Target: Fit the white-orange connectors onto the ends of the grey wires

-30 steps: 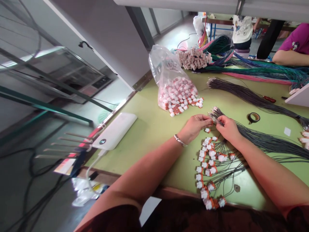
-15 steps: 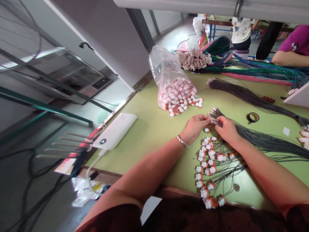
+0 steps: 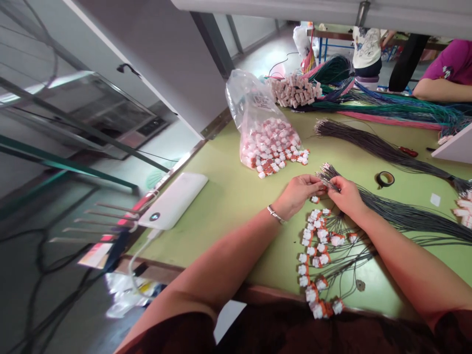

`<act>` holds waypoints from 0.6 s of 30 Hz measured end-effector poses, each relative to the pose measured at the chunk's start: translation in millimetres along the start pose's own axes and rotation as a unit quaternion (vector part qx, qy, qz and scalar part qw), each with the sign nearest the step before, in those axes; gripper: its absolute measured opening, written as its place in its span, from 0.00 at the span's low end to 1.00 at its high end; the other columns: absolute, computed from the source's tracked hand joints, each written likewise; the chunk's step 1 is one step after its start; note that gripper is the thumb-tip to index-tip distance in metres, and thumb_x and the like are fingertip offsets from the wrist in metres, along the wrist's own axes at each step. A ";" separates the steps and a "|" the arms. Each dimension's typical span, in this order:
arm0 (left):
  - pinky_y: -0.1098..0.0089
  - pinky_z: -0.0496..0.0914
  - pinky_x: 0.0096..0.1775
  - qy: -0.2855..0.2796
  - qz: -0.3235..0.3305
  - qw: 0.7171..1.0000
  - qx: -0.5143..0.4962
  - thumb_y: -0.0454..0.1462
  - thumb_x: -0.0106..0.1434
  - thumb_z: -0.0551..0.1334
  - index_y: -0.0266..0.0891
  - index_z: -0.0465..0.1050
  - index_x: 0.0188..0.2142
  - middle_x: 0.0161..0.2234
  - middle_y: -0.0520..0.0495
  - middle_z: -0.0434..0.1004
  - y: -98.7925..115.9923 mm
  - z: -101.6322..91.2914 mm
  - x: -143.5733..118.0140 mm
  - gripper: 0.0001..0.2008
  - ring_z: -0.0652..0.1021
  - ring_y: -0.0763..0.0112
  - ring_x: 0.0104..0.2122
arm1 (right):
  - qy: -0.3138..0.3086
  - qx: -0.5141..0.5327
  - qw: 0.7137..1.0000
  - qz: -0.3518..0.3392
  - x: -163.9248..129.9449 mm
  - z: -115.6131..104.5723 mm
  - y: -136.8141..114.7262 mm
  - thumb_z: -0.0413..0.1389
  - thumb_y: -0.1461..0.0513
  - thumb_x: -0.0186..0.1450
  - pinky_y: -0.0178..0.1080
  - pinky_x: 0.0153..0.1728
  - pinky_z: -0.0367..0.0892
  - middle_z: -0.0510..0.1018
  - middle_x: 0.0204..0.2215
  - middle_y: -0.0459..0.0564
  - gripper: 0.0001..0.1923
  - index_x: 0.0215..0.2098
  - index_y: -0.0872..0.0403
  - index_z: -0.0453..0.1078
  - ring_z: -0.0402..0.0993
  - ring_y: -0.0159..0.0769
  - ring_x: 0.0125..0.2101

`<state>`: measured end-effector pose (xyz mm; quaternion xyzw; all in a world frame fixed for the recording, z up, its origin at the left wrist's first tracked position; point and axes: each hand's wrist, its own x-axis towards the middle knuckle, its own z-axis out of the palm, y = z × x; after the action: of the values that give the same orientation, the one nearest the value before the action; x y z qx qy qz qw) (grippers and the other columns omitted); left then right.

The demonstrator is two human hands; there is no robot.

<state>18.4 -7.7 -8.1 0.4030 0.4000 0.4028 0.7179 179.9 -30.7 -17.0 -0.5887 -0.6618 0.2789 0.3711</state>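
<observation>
My left hand (image 3: 297,195) is closed in a pinch on a small white-and-orange connector, mostly hidden by the fingers. Right beside it, my right hand (image 3: 343,194) pinches a thin dark wire, its fingertips almost meeting the left ones. Both hands are at the metal-tipped end of a bundle of dark wires (image 3: 398,211) that runs off to the right. Below them lie several white-and-orange connectors (image 3: 312,250) with dark wires attached. A single connector (image 3: 314,199) rests just under the left fingertips.
A clear plastic bag (image 3: 250,103) spills more connectors at the back. Farther right lie a second dark wire bundle (image 3: 368,140), a roll of black tape (image 3: 385,180) and a red-handled tool (image 3: 408,151). A white power bank (image 3: 177,199) sits at the left edge. A co-worker's arm (image 3: 442,88) rests beyond coloured wires.
The view has shifted very slightly. Both hands keep the same pinch at the same spot, with almost no visible movement.
</observation>
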 end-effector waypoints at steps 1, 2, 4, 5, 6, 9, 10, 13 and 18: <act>0.72 0.70 0.31 -0.008 0.004 0.999 0.031 0.34 0.50 0.70 0.32 0.71 0.29 0.25 0.48 0.77 0.3 -2.0 -0.6 0.10 0.77 0.74 0.26 | 0.004 0.014 1.000 0.002 0.3 -1.3 -0.8 0.53 0.59 0.56 0.34 0.25 0.57 0.71 0.20 0.43 0.05 0.27 0.53 0.66 0.62 0.30 0.21; 0.72 0.70 0.31 -0.019 0.015 0.997 0.074 0.34 0.51 0.69 0.32 0.72 0.29 0.25 0.48 0.77 0.8 -3.5 -1.9 0.09 0.76 0.75 0.25 | 0.009 0.029 1.000 0.004 0.6 -2.9 -2.1 0.54 0.58 0.57 0.34 0.25 0.58 0.70 0.20 0.43 0.06 0.27 0.53 0.67 0.61 0.30 0.21; 0.73 0.68 0.30 -0.057 0.046 0.980 0.186 0.35 0.52 0.68 0.32 0.74 0.29 0.25 0.48 0.76 2.3 -3.8 -6.7 0.07 0.74 0.76 0.25 | 0.025 0.062 0.998 0.011 1.2 -6.1 -5.8 0.53 0.56 0.59 0.34 0.25 0.58 0.70 0.19 0.43 0.09 0.28 0.53 0.68 0.62 0.30 0.21; 0.73 0.68 0.30 -0.082 0.059 0.964 0.246 0.35 0.52 0.67 0.33 0.75 0.29 0.25 0.48 0.77 3.6 -2.4 -10.2 0.06 0.74 0.76 0.25 | 0.029 0.080 0.996 0.016 1.5 -7.6 -7.8 0.54 0.54 0.59 0.34 0.25 0.58 0.70 0.18 0.43 0.11 0.29 0.54 0.69 0.62 0.31 0.21; 0.73 0.67 0.29 -0.107 0.070 0.945 0.301 0.35 0.53 0.66 0.33 0.75 0.29 0.25 0.48 0.77 5.2 -0.1 -14.2 0.06 0.73 0.75 0.25 | 0.035 0.098 0.994 0.022 1.7 -8.9 -9.8 0.54 0.53 0.59 0.34 0.26 0.59 0.71 0.19 0.44 0.12 0.29 0.54 0.70 0.63 0.31 0.21; 0.73 0.66 0.29 -0.210 0.089 0.888 0.399 0.36 0.54 0.64 0.34 0.77 0.29 0.26 0.48 0.78 11.9 7.1 -25.1 0.06 0.73 0.74 0.25 | 0.050 0.150 0.986 0.051 1.8 -11.9 -13.9 0.57 0.51 0.57 0.35 0.26 0.60 0.72 0.21 0.46 0.15 0.25 0.55 0.70 0.64 0.31 0.23; 0.73 0.67 0.30 -0.251 0.096 0.871 0.411 0.36 0.55 0.64 0.35 0.78 0.30 0.27 0.47 0.78 14.7 7.5 -26.8 0.06 0.74 0.74 0.26 | 0.045 0.164 0.984 0.059 1.6 -12.5 -14.6 0.57 0.51 0.57 0.35 0.26 0.59 0.72 0.20 0.46 0.15 0.24 0.55 0.70 0.64 0.31 0.22; 0.70 0.69 0.35 -0.241 0.169 0.845 0.446 0.38 0.58 0.62 0.37 0.78 0.28 0.29 0.46 0.78 23.9 -4.1 -21.3 0.08 0.75 0.71 0.30 | 0.022 0.197 0.977 0.073 0.6 -12.7 -15.2 0.58 0.52 0.55 0.35 0.24 0.58 0.71 0.19 0.45 0.14 0.28 0.55 0.71 0.62 0.30 0.20; 0.53 0.64 0.49 0.228 0.266 0.703 0.619 0.37 0.61 0.59 0.38 0.77 0.38 0.41 0.38 0.75 36.0 -53.1 12.6 0.10 0.70 0.53 0.46 | 0.040 0.195 0.976 0.090 0.3 -8.1 -15.8 0.57 0.56 0.53 0.34 0.22 0.54 0.69 0.16 0.42 0.10 0.30 0.54 0.68 0.58 0.28 0.18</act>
<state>-34.1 30.0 2.4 0.7422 0.5868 0.3187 0.0566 177.4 -33.3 0.5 -0.5729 -0.5233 0.4109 0.4787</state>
